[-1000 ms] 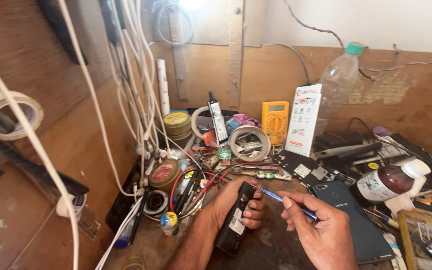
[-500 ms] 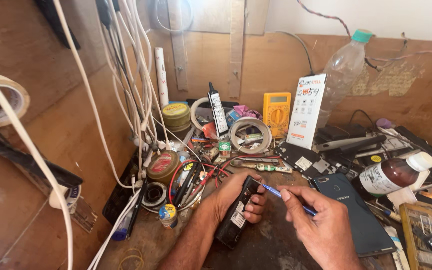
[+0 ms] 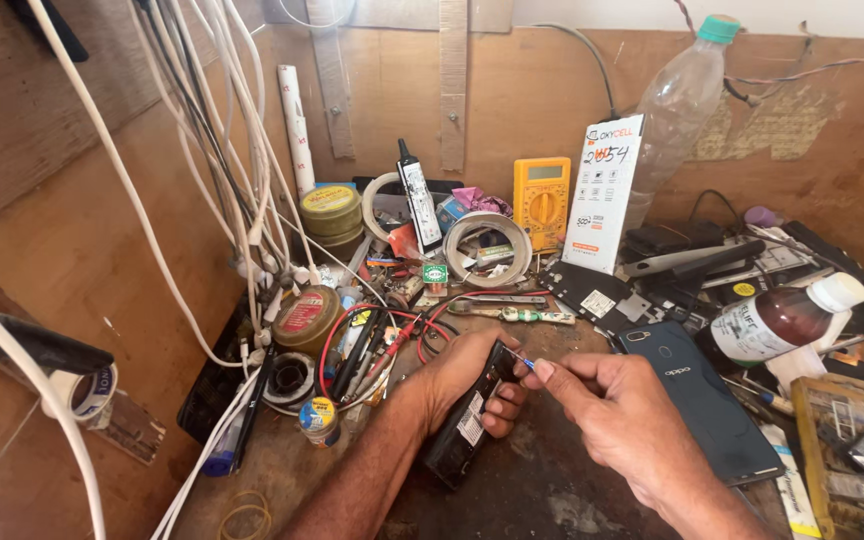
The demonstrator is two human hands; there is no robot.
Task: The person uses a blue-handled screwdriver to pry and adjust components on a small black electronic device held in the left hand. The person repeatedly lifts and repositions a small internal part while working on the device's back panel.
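Workbench (image 3: 552, 490) of scuffed wood, cluttered, under plywood walls (image 3: 382, 90).

Two hands are at work: one left hand (image 3: 462, 375) and one right hand (image 3: 617, 420). Between them are one black phone body (image 3: 464, 425) and one thin blue-tipped tool (image 3: 522, 359). On the bench stand one yellow multimeter (image 3: 542, 198), one clear plastic bottle (image 3: 677, 110), one brown bottle with a white cap (image 3: 782, 320), one dark blue phone back (image 3: 702, 395), one white card box (image 3: 602, 190), two round tins (image 3: 330, 210) (image 3: 304, 318), and one black glue tube (image 3: 419, 205). The white cables (image 3: 252, 180) are too tangled to count.
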